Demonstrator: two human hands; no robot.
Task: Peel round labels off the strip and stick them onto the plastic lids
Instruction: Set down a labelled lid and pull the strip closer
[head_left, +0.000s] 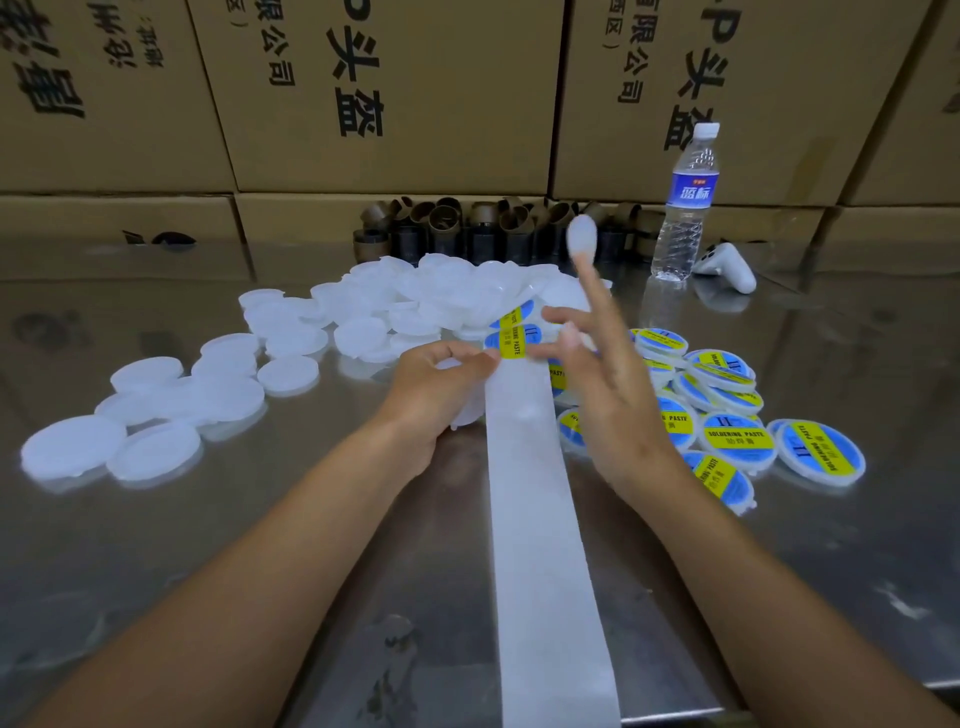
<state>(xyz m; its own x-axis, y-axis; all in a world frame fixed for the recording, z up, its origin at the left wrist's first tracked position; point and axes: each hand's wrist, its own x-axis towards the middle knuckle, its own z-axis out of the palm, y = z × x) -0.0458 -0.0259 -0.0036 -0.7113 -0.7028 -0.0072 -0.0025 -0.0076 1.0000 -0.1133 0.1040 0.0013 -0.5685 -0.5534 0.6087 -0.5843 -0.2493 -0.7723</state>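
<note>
steel table (156, 519), label (511, 343) pinched at left grip (441, 387)

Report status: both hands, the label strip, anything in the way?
Left hand grips a lid under the strip, thumb on a label. Right hand open, fingers spread, thumb at label's edge. Nothing blocking; labelled lids piled right.

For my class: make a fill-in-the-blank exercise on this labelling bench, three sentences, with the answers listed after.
1. The plain white lids lie on the person's ____ side of the strip.
2. The yellow band on the labelled lids reads SOLDERING ____.
3. The water bottle near the cardboard boxes stands ____, with its cap on.

Missing words: left; PASTE; upright.
</note>
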